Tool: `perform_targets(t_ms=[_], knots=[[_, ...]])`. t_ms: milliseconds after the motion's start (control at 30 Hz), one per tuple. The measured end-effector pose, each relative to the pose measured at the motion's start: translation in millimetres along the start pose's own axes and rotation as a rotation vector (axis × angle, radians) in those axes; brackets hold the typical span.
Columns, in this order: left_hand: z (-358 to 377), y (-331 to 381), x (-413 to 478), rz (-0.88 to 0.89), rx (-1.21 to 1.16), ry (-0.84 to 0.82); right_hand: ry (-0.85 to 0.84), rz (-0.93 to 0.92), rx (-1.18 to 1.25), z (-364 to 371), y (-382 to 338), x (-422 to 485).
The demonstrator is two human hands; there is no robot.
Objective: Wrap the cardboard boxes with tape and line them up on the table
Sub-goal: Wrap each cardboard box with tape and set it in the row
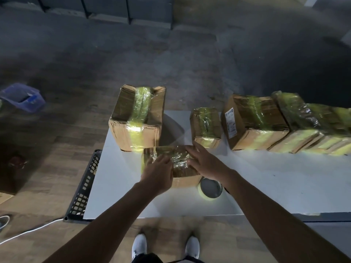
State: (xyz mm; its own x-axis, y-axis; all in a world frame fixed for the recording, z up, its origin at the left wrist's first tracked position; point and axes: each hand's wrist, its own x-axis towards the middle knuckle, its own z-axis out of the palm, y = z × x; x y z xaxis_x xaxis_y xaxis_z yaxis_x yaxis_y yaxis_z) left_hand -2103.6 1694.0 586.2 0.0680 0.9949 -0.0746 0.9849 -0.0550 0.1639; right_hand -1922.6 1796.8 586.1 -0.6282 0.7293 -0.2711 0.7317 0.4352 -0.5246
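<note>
A small cardboard box [182,172] with crinkled yellow-green tape across its top lies near the front of the white table [266,188]. My left hand [158,172] rests on its left top, fingers curled down onto the tape. My right hand [204,160] lies flat on its right top, fingers straight. A roll of yellow-green tape [210,188] lies on the table just right of the box, under my right wrist. A large taped box [136,118] stands at the table's back left corner. A small taped box [206,127] and a row of taped boxes [275,124] run to the right.
A black perforated crate [85,185] leans against the table's left side. On the wooden floor at far left sits a blue plastic basket [22,97]. A white cable [28,231] runs over the floor at lower left. My white shoes [139,245] stand at the table's front edge.
</note>
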Motion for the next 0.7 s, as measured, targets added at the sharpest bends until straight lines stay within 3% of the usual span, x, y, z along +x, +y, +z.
perform_targets(t_ms=[167, 267, 367, 433, 533, 700], knots=[[-5.8, 29.4, 16.0, 0.079, 0.026, 0.123, 0.131, 0.049, 0.184, 6.3, 4.2, -14.9], [-4.5, 62.1, 27.4, 0.163, -0.039, 0.105, 0.225, 0.141, 0.292, 8.8, 9.0, -22.0], [2.1, 85.1, 34.9, 0.201, -0.029, 0.094, 0.317, 0.293, 0.087, 11.1, 32.8, -33.3], [5.9, 93.1, 36.3, 0.191, -0.065, 0.083, 0.253, 0.437, -0.069, 14.2, 49.2, -43.3], [9.6, 99.3, 34.2, 0.132, -0.161, 0.083, 0.061, 0.621, -0.108, 26.9, 64.9, -56.5], [6.4, 95.4, 29.3, 0.025, -0.338, 0.181, -0.004, 0.676, -0.024, 42.6, 80.2, -58.8]])
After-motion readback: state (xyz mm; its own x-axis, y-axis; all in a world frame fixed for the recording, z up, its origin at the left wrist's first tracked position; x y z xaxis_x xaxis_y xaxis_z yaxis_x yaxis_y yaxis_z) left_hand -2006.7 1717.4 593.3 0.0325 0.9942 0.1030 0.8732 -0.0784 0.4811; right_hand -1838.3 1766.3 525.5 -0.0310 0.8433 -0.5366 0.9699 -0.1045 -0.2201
